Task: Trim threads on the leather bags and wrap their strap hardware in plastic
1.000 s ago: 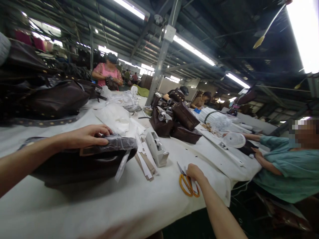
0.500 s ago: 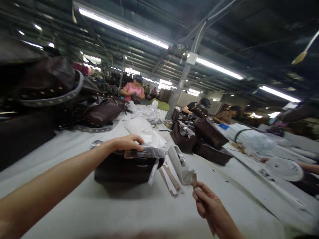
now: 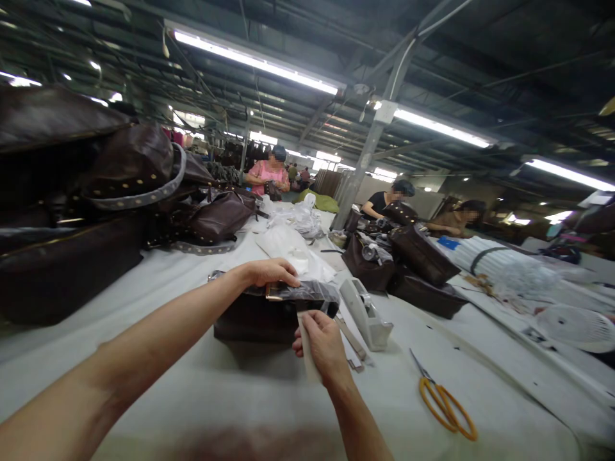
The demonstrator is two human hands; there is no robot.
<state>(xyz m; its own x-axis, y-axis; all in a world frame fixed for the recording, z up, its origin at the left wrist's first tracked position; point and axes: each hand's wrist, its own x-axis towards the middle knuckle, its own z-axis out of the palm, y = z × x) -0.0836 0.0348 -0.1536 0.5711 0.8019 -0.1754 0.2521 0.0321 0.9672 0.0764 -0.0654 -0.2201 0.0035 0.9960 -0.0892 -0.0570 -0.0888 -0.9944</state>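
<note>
A dark brown leather bag with clear plastic over its top edge lies on the white table in front of me. My left hand grips that top edge from above, thumb along the plastic. At the bag's near right end, my right hand pinches a long beige strip that hangs down past the fingers. The strip's upper tip is against the bag; whether it is fixed there I cannot tell. Several pale strips lie beside a white tape dispenser, just right of my right hand.
Orange-handled scissors lie to the right on the table. Brown bags are heaped at left, more bags at back right. White wrapping lies behind my bag. Co-workers sit across, and a white fan is at far right.
My right hand has moved left with the beige strip and up to the bag's end. The scissors now show near where it was. My left hand still holds the bag's top edge.
</note>
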